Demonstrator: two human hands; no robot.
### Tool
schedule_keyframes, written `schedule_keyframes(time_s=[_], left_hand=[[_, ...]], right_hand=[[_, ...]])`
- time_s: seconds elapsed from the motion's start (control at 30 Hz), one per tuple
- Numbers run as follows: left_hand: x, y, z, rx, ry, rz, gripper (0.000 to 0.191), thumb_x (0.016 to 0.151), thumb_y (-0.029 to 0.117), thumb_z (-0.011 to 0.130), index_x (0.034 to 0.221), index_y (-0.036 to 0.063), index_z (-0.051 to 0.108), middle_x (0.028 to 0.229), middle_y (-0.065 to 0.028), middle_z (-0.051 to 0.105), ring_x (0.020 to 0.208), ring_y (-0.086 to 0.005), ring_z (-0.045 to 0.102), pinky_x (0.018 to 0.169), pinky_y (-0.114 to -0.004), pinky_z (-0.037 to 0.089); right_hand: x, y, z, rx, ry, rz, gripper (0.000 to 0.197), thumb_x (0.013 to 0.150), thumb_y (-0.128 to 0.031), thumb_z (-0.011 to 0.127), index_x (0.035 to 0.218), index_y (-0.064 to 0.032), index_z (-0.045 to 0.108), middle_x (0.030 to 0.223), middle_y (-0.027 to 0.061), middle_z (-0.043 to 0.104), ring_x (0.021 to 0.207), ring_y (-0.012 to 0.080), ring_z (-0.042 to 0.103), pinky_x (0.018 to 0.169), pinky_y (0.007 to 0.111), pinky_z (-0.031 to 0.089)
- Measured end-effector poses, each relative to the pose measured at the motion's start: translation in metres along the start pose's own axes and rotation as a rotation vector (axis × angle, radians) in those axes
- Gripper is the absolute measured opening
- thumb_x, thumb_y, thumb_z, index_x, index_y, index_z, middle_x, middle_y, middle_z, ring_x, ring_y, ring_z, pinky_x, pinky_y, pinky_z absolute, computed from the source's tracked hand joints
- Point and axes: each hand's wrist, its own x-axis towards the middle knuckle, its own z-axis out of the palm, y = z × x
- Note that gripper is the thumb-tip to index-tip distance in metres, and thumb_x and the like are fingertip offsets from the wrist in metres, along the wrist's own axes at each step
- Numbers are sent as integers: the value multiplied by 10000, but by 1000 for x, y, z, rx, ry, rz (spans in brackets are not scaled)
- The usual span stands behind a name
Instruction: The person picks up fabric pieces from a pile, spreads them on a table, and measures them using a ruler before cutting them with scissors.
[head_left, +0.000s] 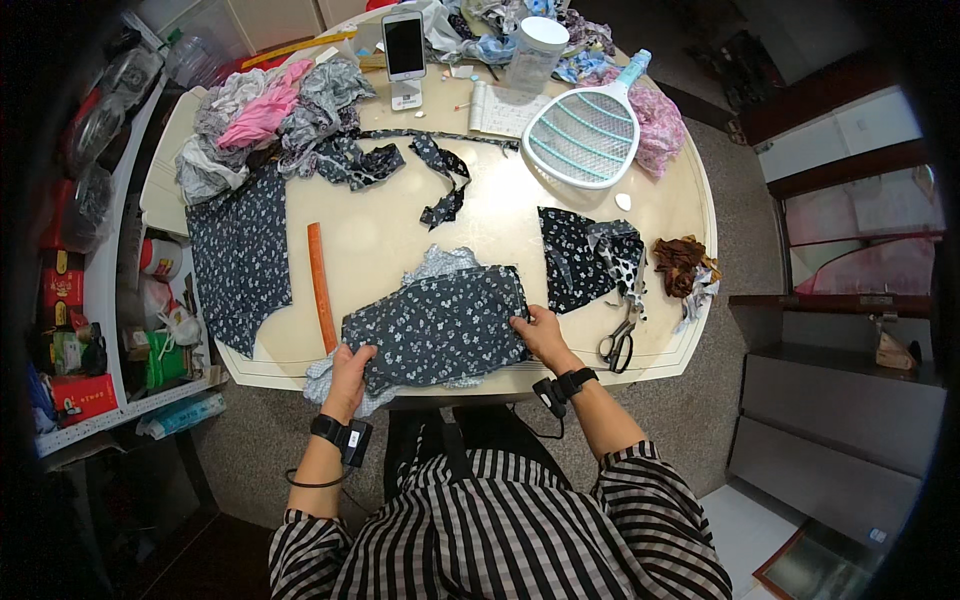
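A dark floral fabric piece (442, 322) is stretched between both hands at the table's front edge. My left hand (349, 379) pinches its lower left corner, thumb on top. At the right edge, my right hand (544, 339) grips it the same way. Under it lies a pale blue-grey patterned cloth (441, 262), showing behind the piece and below my left hand; the rest is covered. To the left rests a curved wooden ruler (320, 285). Black-handled scissors (617, 346) lie right of my right hand, their blades partly under fabric scraps (577, 259).
A larger dark floral cloth (240, 262) hangs over the left edge beside a fabric heap (255, 120). An electric fly swatter (585, 135), a notebook (501, 111), a clear jar (537, 56) and a phone on a stand (404, 49) occupy the back. Brown cloth (679, 266) lies far right.
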Motion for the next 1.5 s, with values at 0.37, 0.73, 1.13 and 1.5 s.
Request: schedule_keyframes(time_s=[0.37,0.73,1.13,1.5], left_hand=[[-21,2,39,1266,383,735,700,733,105,671,1332,-2,325,1241,-222,432,1150,-367,428,978,-412,355],[-1,-23,105,451,-323,359,655,794,81,691,1301,-86,311,1208,-162,487,1080,-193,505,888,-277,434],[-14,30,68,321,-45,167,83,819,42,478,881,56,530,781,19,531,702,-85,501,626,-236,420],[-58,150,-36,-252,293,194,229,876,244,506,990,58,580,937,-53,611,804,-178,626,668,-296,522]], right_hand=[[-23,-44,10,200,-75,-182,280,795,-189,716,727,-59,478,608,-37,434,537,41,381,435,231,315],[-16,-57,68,553,-395,-43,314,926,-320,502,831,-25,551,714,14,542,594,127,575,570,261,502],[-35,-84,40,354,-349,4,212,838,-213,658,977,-57,623,763,-2,616,597,67,546,488,218,462],[-38,-267,-25,830,-296,-362,148,911,-137,560,1026,-44,560,883,24,621,729,103,595,653,256,519]])
